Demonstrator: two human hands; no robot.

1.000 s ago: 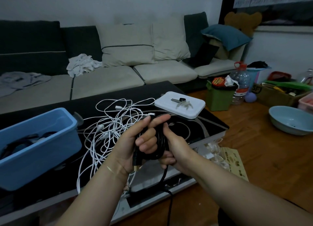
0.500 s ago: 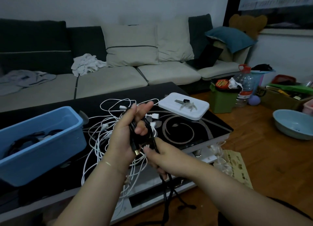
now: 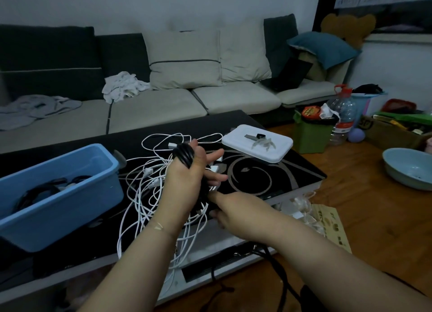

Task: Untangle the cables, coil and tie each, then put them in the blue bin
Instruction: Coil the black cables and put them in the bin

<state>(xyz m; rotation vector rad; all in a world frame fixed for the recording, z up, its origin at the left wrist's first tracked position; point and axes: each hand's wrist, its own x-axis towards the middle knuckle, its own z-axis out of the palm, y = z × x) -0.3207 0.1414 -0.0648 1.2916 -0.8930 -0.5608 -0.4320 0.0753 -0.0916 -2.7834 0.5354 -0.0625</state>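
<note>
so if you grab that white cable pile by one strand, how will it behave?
Probably floppy: the white cables lie in loose, sagging loops. Likely snag-prone: strands cross each other, so neighbours would drag along. Some loops hang past the table edge and may slide off.

Two bare forearms without sleeves, a thin pale band (image 3: pixel 159 225) round the left wrist, no rings or watch visible on either hand.

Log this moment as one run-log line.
step: coiling | left hand: holds black cable coil | right hand: feeds tail | blue bin: waiting
</note>
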